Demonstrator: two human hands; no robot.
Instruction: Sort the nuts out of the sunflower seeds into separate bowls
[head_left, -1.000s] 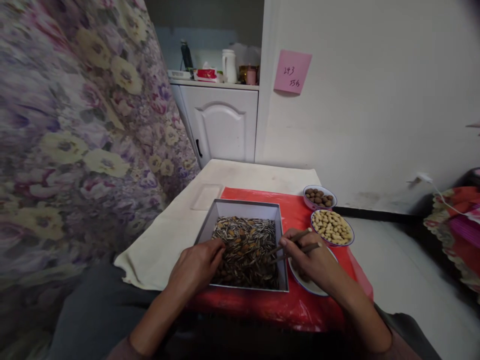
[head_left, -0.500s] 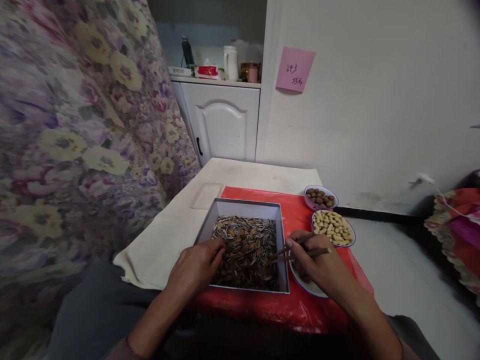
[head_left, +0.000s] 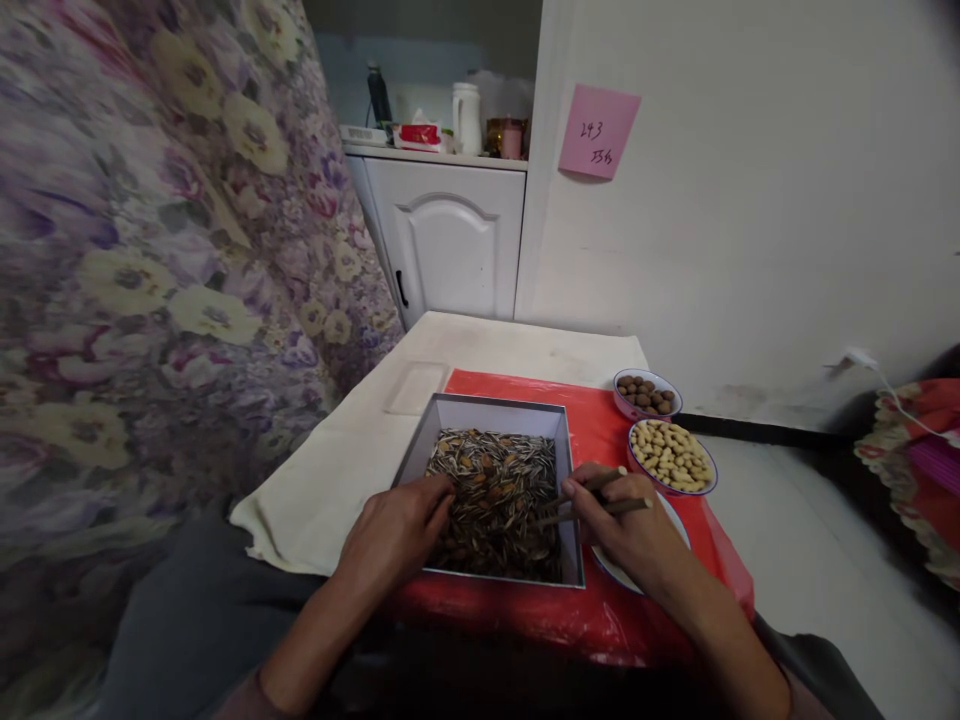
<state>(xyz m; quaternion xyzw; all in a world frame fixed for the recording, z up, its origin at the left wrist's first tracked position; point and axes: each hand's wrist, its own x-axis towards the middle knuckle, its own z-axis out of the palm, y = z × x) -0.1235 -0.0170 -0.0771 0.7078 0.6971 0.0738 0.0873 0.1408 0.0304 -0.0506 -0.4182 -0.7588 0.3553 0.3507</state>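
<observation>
A square box (head_left: 501, 404) with pale inner walls holds striped sunflower seeds (head_left: 517, 460) mixed with brown almond-like nuts (head_left: 487, 465). My left hand (head_left: 397, 525) is closed over the box's left wall near the front corner, its fingertips curled inside. In my right hand (head_left: 611, 515) are two wooden chopsticks (head_left: 630, 505), held over the box's right wall with their tips down among the seeds. Partly hidden beneath that hand is a white plate (head_left: 677, 518) with a blue rim; what lies on it is covered.
Beyond my right hand stand a bowl of peanuts (head_left: 670, 453) and a bowl of round brown nuts (head_left: 646, 393). A red plastic sheet (head_left: 592, 400) lies under everything, over a cream tablecloth (head_left: 337, 470). A clear shallow lid (head_left: 417, 388) sits behind the box at left.
My right hand has shifted slightly left, bringing the chopsticks further over the box and uncovering more of the plate. My left hand keeps its place at the box wall.
</observation>
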